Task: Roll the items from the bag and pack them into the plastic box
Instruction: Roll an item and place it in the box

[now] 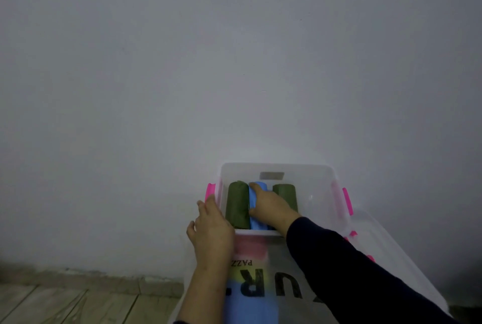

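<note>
A clear plastic box [317, 188] with pink side latches [210, 192] stands against the wall. Inside lie a green roll [237, 205] at the left, a blue roll [257, 222] in the middle and another green roll [285, 192] to its right. My right hand [270, 206] reaches into the box and grips the blue roll from above. My left hand [212, 229] rests with straight fingers on the box's left front corner, near the pink latch.
The box sits on a larger clear lid or container [407, 266], through which printed fabric with dark letters [273, 284] shows. A plain grey wall [234, 63] fills the view. Wooden floorboards [65, 303] lie at the lower left.
</note>
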